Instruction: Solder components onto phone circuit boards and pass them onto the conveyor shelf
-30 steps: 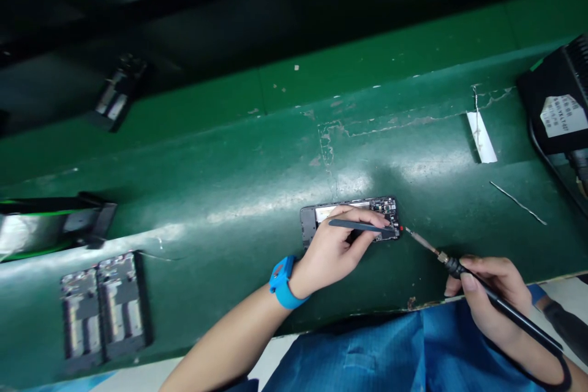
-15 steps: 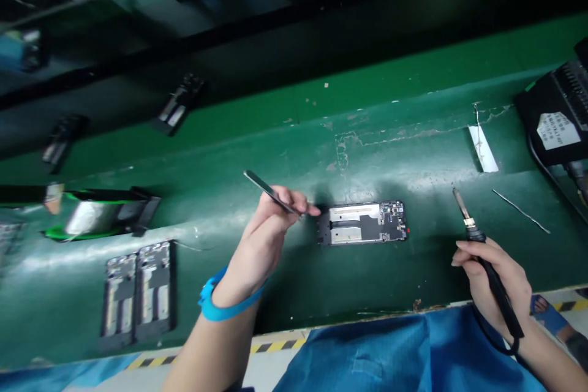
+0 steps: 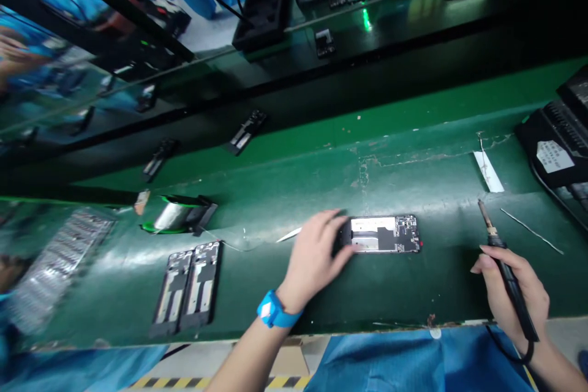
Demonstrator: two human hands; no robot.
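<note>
The left hand (image 3: 316, 251) is curled over one end of an open black phone body (image 3: 386, 234), fingers on the far edge and thumb on the near one. It looks pinched across its width while lying flat on the worn green bench mat (image 3: 413, 294). A pale, slim tool tip (image 3: 288, 236) pokes out from the hand's other side; whether it is held or merely lying underneath, I cannot tell. A blue wrist strap (image 3: 273, 311) sits just behind the hand. Beyond the phone's free end, well apart, the right hand (image 3: 514, 294) is closed pen-fashion around a black-handled soldering iron (image 3: 500, 257), its tip raised clear of everything. I'd judge the phone light and stiff, but its bare circuit board at the free end is delicate, so the frame edges are the place to grip. On the hand's other side lie two bare phone frames (image 3: 190, 285), with a green solder spool (image 3: 177, 217) beyond.
</note>
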